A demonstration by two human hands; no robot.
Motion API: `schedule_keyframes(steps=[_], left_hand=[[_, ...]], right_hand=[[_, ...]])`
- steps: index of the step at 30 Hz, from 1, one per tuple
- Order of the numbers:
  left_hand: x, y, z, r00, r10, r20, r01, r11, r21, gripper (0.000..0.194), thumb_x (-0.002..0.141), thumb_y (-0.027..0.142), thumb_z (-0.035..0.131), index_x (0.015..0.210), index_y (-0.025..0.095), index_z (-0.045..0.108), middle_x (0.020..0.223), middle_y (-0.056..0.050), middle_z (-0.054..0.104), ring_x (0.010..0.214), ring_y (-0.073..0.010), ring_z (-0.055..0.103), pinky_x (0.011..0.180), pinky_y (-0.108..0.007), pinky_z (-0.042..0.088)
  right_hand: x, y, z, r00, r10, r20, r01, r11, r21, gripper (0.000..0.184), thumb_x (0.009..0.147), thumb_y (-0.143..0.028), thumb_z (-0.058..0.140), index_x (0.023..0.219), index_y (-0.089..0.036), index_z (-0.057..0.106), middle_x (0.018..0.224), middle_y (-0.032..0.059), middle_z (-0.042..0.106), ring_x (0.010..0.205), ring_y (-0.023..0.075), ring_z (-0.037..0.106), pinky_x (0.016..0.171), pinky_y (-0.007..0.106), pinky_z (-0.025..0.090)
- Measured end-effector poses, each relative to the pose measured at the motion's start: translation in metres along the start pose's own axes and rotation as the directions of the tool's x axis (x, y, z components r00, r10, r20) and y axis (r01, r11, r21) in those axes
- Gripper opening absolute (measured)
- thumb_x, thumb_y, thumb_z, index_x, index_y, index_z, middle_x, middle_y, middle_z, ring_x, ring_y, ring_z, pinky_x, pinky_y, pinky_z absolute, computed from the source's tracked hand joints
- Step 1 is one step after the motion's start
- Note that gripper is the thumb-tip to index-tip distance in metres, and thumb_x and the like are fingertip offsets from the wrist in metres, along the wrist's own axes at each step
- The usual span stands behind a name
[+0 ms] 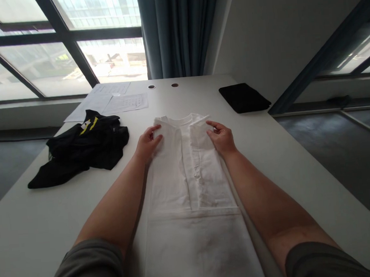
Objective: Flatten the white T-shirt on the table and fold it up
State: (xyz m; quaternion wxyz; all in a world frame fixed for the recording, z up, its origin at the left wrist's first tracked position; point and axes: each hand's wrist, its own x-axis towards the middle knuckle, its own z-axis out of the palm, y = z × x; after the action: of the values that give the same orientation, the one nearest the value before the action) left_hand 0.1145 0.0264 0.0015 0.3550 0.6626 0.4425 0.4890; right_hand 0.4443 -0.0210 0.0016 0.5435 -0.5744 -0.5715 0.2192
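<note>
A white T-shirt (170, 173) lies in a long, narrow strip down the middle of the table, its sides folded in toward the centre. Its neckline is at the far end, and a crease crosses it lower down. At the far left corner my left hand (148, 142) pinches the shirt's edge between thumb and fingers. My right hand (222, 139) grips the far right corner in the same way, level with the left. Both forearms run along the shirt's sides. The near end of the shirt goes out of view at the bottom.
A crumpled black garment (86, 146) with yellow stripes lies to the left. At the far right is a neatly folded black cloth (244, 97). Printed papers (124, 103) lie at the back left of the white table (304, 193), near two round cable holes. Windows and a blue curtain (176, 32) stand behind.
</note>
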Motion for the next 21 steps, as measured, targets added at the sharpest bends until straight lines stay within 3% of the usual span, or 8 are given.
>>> schedule_keyframes(steps=[5,7,9,12,14,16,18,21], left_hand=[[-0.027,0.014,-0.012,0.994,0.077,-0.073,-0.08,0.996,-0.03,0.034,0.084,0.037,0.075,0.109,0.016,0.068,0.081,0.001,0.063,0.067,-0.0102,0.057,0.072,-0.024,0.051],[-0.046,0.019,-0.02,0.988,0.118,-0.094,-0.12,0.993,-0.012,0.03,0.082,0.036,0.076,0.103,0.019,0.063,0.084,0.001,0.063,0.069,-0.0102,0.058,0.074,-0.025,0.052],[-0.07,0.025,-0.031,0.984,0.161,-0.074,-0.156,0.985,0.068,0.035,0.081,0.033,0.076,0.109,0.021,0.058,0.089,0.001,0.065,0.078,-0.0125,0.064,0.08,-0.028,0.054],[-0.106,0.036,-0.049,0.971,0.175,0.165,-0.213,0.944,0.252,0.059,0.079,0.021,0.073,0.134,0.023,0.05,0.093,0.0,0.071,0.088,-0.0164,0.069,0.09,-0.033,0.054],[-0.123,0.045,-0.058,0.907,0.16,0.389,-0.293,0.903,0.313,0.064,0.077,0.012,0.065,0.138,0.024,0.053,0.1,-0.002,0.074,0.096,-0.0189,0.069,0.096,-0.035,0.053],[-0.133,0.052,-0.063,0.826,0.157,0.541,-0.379,0.866,0.326,0.056,0.074,0.005,0.056,0.125,0.025,0.066,0.109,-0.004,0.074,0.107,-0.0211,0.067,0.101,-0.036,0.051],[-0.135,0.057,-0.065,0.782,0.172,0.599,-0.427,0.848,0.315,0.048,0.072,0.002,0.049,0.107,0.024,0.074,0.114,-0.006,0.073,0.113,-0.0217,0.065,0.104,-0.036,0.05],[-0.133,0.061,-0.063,0.797,0.18,0.576,-0.408,0.864,0.294,0.041,0.075,0.003,0.048,0.099,0.022,0.075,0.111,-0.007,0.074,0.108,-0.0209,0.066,0.102,-0.036,0.05]], right_hand=[[-0.028,-0.021,-0.015,0.996,-0.039,-0.082,0.042,0.998,0.039,0.035,0.084,-0.038,0.072,0.114,-0.019,0.075,0.059,-0.0078,0.045,0.053,0.0104,0.043,0.057,0.025,0.045],[-0.047,-0.027,-0.024,0.995,-0.066,-0.075,0.072,0.994,0.083,0.031,0.083,-0.037,0.074,0.11,-0.021,0.072,0.064,-0.0068,0.05,0.057,0.0115,0.051,0.062,0.025,0.05],[-0.07,-0.029,-0.036,0.994,-0.106,-0.017,0.107,0.985,0.135,0.039,0.083,-0.036,0.076,0.119,-0.024,0.065,0.08,-0.003,0.064,0.072,0.0143,0.063,0.074,0.028,0.055],[-0.103,-0.03,-0.06,0.967,-0.162,0.196,0.157,0.987,0.042,0.061,0.084,-0.028,0.074,0.141,-0.029,0.052,0.1,0.0009,0.071,0.089,0.0177,0.07,0.088,0.033,0.056],[-0.119,-0.031,-0.074,0.905,-0.196,0.377,0.244,0.966,-0.084,0.055,0.085,-0.019,0.068,0.137,-0.03,0.059,0.099,0.0014,0.072,0.09,0.0192,0.069,0.091,0.035,0.055],[-0.126,-0.032,-0.084,0.836,-0.241,0.494,0.355,0.923,-0.15,0.041,0.084,-0.011,0.06,0.117,-0.029,0.073,0.099,0.0032,0.073,0.094,0.021,0.069,0.092,0.036,0.054],[-0.127,-0.032,-0.087,0.805,-0.282,0.522,0.422,0.89,-0.17,0.038,0.082,-0.006,0.053,0.101,-0.028,0.078,0.101,0.005,0.074,0.098,0.022,0.068,0.092,0.036,0.054],[-0.121,-0.031,-0.086,0.815,-0.297,0.498,0.438,0.878,-0.193,0.038,0.081,-0.004,0.05,0.094,-0.026,0.078,0.1,0.0062,0.074,0.096,0.0224,0.068,0.089,0.036,0.055]])
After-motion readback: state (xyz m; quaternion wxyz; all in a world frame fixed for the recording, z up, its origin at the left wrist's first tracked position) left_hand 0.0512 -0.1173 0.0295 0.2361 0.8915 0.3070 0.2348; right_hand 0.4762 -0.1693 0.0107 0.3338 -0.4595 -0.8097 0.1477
